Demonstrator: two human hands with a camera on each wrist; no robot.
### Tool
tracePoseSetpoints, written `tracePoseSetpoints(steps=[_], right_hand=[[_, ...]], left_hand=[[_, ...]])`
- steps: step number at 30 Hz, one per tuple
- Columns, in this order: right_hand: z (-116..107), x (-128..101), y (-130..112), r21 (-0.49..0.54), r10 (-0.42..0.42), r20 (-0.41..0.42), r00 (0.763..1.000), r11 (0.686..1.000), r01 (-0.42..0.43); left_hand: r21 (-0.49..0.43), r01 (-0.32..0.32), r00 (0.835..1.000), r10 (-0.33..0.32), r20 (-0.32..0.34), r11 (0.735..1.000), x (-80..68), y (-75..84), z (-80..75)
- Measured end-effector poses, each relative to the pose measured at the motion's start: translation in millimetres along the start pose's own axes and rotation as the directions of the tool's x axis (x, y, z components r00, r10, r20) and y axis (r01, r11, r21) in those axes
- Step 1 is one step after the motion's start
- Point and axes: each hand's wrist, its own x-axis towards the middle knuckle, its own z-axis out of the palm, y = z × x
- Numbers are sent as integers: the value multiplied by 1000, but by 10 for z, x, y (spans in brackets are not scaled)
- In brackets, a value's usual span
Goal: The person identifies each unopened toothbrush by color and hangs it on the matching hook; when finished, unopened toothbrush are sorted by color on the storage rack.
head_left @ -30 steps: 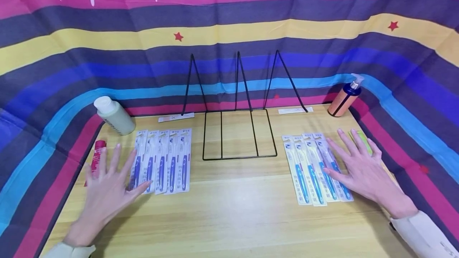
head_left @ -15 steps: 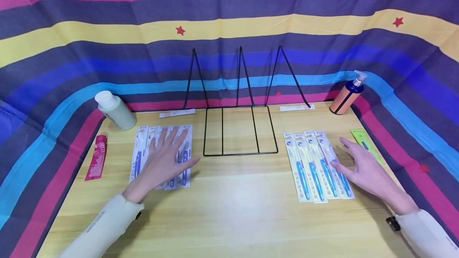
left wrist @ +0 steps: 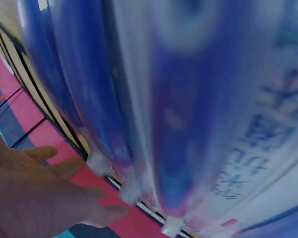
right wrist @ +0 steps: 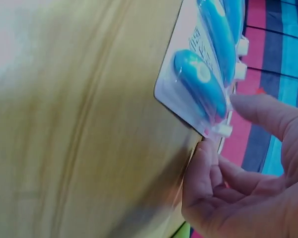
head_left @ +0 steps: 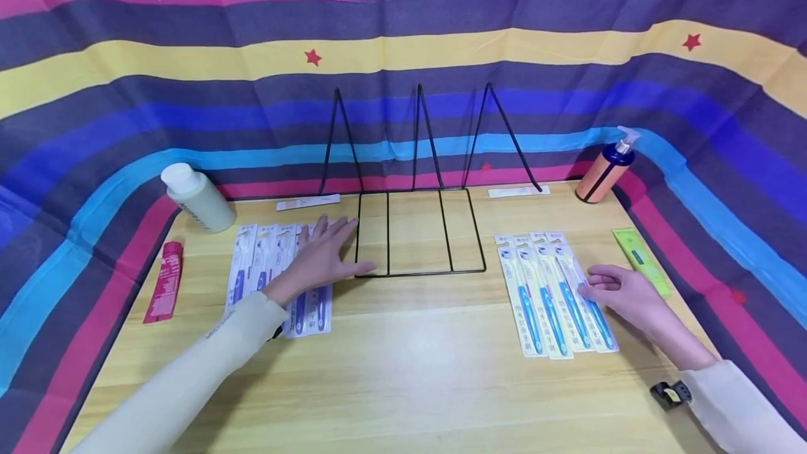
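Observation:
In the head view my left hand is spread over the right part of a row of packaged purple toothbrushes. Its fingertips reach the left side of a black wire rack; contact cannot be told. Those packs loom large and blurred in the left wrist view, beside the straight fingers. My right hand has curled fingers at the right edge of the packaged blue toothbrushes. In the right wrist view a gap shows between thumb and index at the edge of the nearest packaged toothbrush; whether they pinch it is unclear.
A white-capped bottle and a red tube stand at left. At right are a pump bottle and a green tube. Two small white packets, one a strip, lie by the rack. Striped cloth walls the table.
My left hand has moved from the red tube rightward across the purple toothbrushes to the rack. My right hand has drawn its spread fingers in and lowered to the blue packs' edge.

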Motion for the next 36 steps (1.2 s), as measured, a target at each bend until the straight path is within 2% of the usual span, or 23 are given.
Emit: tracePoseSetpoints(steps=[8, 17, 20, 23, 26, 31, 34, 36], right_hand=[[26, -18, -36, 11, 86, -6, 996, 996, -86], [1, -59, -29, 18, 68, -68, 995, 998, -67], [-4, -103, -98, 64, 59, -95, 994, 997, -53], [67, -162, -268, 185, 34, -120, 992, 983, -12], [198, -219, -484, 323, -17, -100, 995, 945, 48], [456, -279, -829, 517, -113, -2, 994, 850, 98], [656, -277, -1039, 611, -186, 8, 983, 779, 142], [791, -260, -1174, 674, -240, -10, 971, 716, 184]], left_hand=[[16, -6, 998, 5, 68, 1000, 61, 12, 98], [28, -4, 997, 2, 76, 1000, 63, -10, 121], [27, -4, 997, 2, 79, 1000, 69, -5, 117], [27, -7, 996, 5, 85, 1000, 69, 7, 90], [29, -18, 996, 15, 91, 999, 74, -5, 77], [21, -39, 994, 37, 105, 999, 71, -30, 73], [16, -47, 993, 45, 109, 999, 65, -36, 63], [9, -47, 993, 46, 111, 999, 64, -36, 60]])
